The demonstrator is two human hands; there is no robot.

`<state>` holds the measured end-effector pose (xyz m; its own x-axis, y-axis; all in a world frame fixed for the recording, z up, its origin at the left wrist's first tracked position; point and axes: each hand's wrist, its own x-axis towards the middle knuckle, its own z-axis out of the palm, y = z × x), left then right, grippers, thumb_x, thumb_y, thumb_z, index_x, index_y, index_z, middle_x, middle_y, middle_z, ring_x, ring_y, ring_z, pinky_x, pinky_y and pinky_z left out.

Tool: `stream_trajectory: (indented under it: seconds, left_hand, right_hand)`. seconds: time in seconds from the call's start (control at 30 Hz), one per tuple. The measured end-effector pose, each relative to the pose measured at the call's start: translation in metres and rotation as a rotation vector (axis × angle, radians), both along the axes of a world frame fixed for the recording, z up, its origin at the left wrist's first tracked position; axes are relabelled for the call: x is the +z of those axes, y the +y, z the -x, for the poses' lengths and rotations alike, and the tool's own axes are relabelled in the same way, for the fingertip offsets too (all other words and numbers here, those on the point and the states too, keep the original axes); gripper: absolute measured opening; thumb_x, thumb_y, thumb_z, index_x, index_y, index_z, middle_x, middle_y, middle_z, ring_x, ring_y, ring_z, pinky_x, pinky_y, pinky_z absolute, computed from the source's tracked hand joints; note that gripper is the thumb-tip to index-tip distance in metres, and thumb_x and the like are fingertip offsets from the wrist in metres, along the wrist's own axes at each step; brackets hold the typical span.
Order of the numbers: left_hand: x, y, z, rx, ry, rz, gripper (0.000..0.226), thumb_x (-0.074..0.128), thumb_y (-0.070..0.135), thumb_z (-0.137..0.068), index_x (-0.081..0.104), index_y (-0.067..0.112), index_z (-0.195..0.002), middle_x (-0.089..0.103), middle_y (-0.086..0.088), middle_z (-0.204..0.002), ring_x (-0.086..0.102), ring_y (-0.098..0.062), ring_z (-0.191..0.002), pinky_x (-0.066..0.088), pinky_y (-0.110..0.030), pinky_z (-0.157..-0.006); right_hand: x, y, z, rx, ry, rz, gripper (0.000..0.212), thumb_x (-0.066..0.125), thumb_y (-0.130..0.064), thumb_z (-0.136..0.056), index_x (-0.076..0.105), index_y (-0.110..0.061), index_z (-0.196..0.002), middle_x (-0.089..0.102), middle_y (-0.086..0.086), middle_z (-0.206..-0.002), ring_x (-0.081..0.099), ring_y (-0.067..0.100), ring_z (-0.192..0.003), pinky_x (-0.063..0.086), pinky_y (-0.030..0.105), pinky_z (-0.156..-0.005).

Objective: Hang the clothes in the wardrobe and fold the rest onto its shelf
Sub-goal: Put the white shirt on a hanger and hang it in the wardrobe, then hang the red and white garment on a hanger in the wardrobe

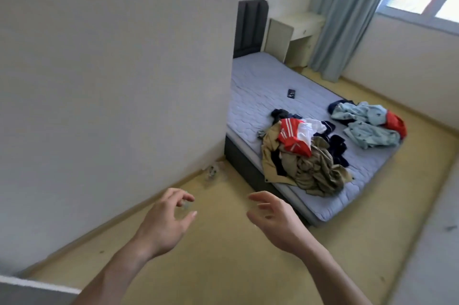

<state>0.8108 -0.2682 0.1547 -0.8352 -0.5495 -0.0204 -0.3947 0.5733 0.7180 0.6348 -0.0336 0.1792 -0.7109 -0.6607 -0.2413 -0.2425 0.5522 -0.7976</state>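
A bare grey-blue quilted mattress (268,86) fills the room's far side, carrying a jumbled heap of khaki, red-and-white and navy clothes (303,153) near its foot, and beside that a smaller pale blue and red bundle (367,125). Over the yellow floor (223,267), the left hand (164,220) and right hand (275,217) hover (fingers loosely curled, holding nothing).

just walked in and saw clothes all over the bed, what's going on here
A person is standing on the yellow floor near the bed, with the left hand and right hand raised, fingers loosely curled and holding nothing. On the mattress lie two heaps: a khaki, red and navy pile at the near edge and a light blue patterned pile further right. No garment has been picked up yet.
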Motion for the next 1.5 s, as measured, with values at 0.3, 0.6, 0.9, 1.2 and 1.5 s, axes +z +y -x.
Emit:
stream_trajectory:
  seconds: [0.3,0.6,0.9,1.2,1.5]
  left_hand:
    - [0.004,0.068,0.174,-0.259,-0.015,0.022,0.021,0.072,0.042,-0.09,0.06,0.043,-0.106,0.05,0.029,-0.115,0.056,0.003,-0.105,0.047,-0.018,-0.082]
    - [-0.002,0.159,0.334,-0.295,-0.057,0.002,0.022,0.071,0.041,-0.092,0.062,0.039,-0.112,0.051,0.024,-0.117,0.055,0.003,-0.105,0.044,-0.013,-0.083]
    - [-0.018,0.178,0.441,-0.33,-0.142,0.006,0.02,0.072,0.04,-0.091,0.062,0.039,-0.108,0.052,0.023,-0.113,0.055,0.007,-0.102,0.041,-0.005,-0.076]
    - [-0.064,0.128,0.596,-0.386,-0.311,0.005,0.023,0.07,0.044,-0.09,0.061,0.039,-0.111,0.049,0.019,-0.119,0.057,0.0,-0.102,0.051,-0.025,-0.09]
    - [-0.181,0.067,0.804,-0.411,-0.623,-0.065,0.031,0.066,0.035,-0.089,0.063,0.027,-0.119,0.041,0.003,-0.141,0.063,-0.016,-0.109,0.048,-0.029,-0.102]
  right_hand:
    - [-0.012,0.094,0.119,-0.204,-0.027,0.058,0.031,0.072,-0.043,-0.092,0.062,-0.049,-0.121,0.062,-0.026,-0.124,0.056,-0.006,-0.119,0.053,0.021,-0.092]
    - [-0.016,0.184,0.273,-0.251,-0.014,0.044,0.03,0.071,-0.046,-0.092,0.061,-0.05,-0.12,0.06,-0.029,-0.123,0.056,-0.008,-0.115,0.049,0.017,-0.085]
    - [-0.016,0.218,0.382,-0.276,0.011,0.051,0.028,0.073,-0.041,-0.091,0.062,-0.053,-0.114,0.064,-0.029,-0.114,0.057,-0.014,-0.108,0.045,0.006,-0.074]
    - [-0.037,0.211,0.496,-0.361,-0.016,0.018,0.028,0.075,-0.039,-0.09,0.064,-0.05,-0.114,0.065,-0.026,-0.115,0.059,-0.008,-0.11,0.049,0.011,-0.081]
    - [-0.093,0.133,0.653,-0.412,-0.067,-0.077,0.028,0.073,-0.037,-0.091,0.063,-0.046,-0.116,0.061,-0.025,-0.119,0.056,-0.007,-0.114,0.052,0.023,-0.095]
